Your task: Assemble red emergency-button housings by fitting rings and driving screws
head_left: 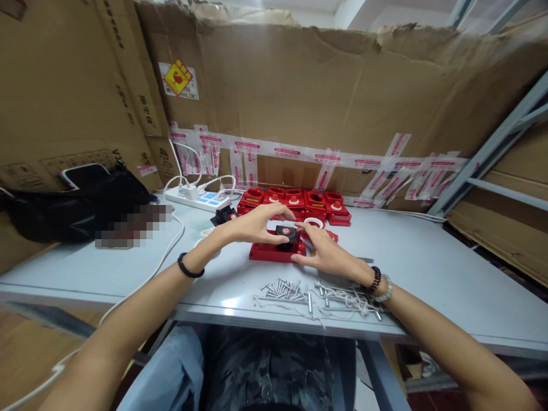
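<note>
A flat red plastic base (pixel 269 252) lies on the grey table (pixel 428 268) in front of me, with a small round black part (pixel 286 233) sitting on it. My left hand (pixel 252 224) reaches in from the left, fingers curved over the black part and touching it. My right hand (pixel 323 251) comes from the right, fingertips pinched at the black part and the base's right edge. A white ring (pixel 314 222) lies just behind my right hand.
Several red housings (pixel 295 201) stand in a row at the back. Loose screws (pixel 285 290) and long bolts (pixel 346 298) lie near the front edge. A white power strip (pixel 199 197), a black bag (pixel 72 208) with a phone, and cardboard walls surround the table.
</note>
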`<action>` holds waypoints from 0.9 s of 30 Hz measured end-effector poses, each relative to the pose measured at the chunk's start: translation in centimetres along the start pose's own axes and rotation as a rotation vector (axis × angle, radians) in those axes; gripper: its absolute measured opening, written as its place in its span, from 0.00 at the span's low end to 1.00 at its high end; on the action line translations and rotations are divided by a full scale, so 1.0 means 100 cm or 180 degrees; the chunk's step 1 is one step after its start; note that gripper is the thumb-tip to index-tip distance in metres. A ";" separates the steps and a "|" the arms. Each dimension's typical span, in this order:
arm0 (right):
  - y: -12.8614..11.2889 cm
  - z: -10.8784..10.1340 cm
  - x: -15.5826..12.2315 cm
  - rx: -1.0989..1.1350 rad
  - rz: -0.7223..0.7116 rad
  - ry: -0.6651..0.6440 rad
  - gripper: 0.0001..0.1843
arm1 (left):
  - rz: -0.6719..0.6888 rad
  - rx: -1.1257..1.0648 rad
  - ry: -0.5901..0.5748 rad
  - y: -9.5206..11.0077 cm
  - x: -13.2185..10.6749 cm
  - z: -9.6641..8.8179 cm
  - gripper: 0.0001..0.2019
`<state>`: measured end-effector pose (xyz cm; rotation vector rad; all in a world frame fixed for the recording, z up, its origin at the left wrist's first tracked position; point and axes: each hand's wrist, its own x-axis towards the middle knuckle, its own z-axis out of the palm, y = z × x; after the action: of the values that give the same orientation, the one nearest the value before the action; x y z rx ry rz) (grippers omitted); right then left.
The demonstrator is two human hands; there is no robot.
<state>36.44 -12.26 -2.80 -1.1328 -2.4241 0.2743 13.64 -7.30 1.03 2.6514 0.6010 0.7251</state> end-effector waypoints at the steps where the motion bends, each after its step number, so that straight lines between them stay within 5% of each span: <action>1: 0.000 0.000 0.000 0.0000 0.0004 0.0002 0.38 | -0.0052 0.0019 0.0010 0.001 -0.002 -0.002 0.20; 6: -0.001 -0.004 -0.001 0.0036 0.0032 -0.0057 0.40 | -0.0542 -0.0133 -0.0308 -0.005 -0.016 -0.008 0.31; 12: -0.004 -0.014 -0.003 -0.0112 0.0106 -0.0261 0.40 | -0.0759 -0.0036 -0.0788 -0.009 -0.022 -0.003 0.32; 22: 0.001 -0.018 -0.006 -0.0205 0.0077 -0.0394 0.45 | -0.0638 0.0069 -0.0725 -0.003 -0.025 0.000 0.31; 27: -0.003 -0.025 -0.005 -0.0084 -0.0055 -0.0198 0.43 | -0.0202 0.0244 -0.0033 0.009 -0.023 -0.012 0.14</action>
<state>37.71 -12.83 -0.66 -1.1301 -2.4977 0.2767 11.43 -8.91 1.40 2.6903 0.7203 0.6828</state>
